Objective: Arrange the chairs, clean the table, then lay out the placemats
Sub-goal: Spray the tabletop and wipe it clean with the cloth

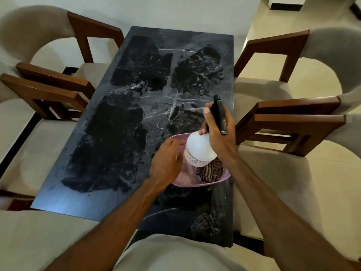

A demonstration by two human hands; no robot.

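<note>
A dark marbled table [121, 133] runs away from me, its top streaked with dust and white marks. Near its right front stands a pink plastic basket [197, 184] holding a striped cloth [211, 172]. My right hand [218, 132] grips the black trigger head of a white spray bottle [199, 149], which hangs just above the basket. My left hand [166, 163] rests on the basket's left rim with loosely bent fingers. Cushioned wooden chairs stand along both long sides, two on the left [45, 90] and two on the right [293, 118].
A beige chair back [175, 255] sits right below me at the table's near end. Pale floor and a white wall lie beyond the far end. A dark skirting strip [285, 6] shows at the top right.
</note>
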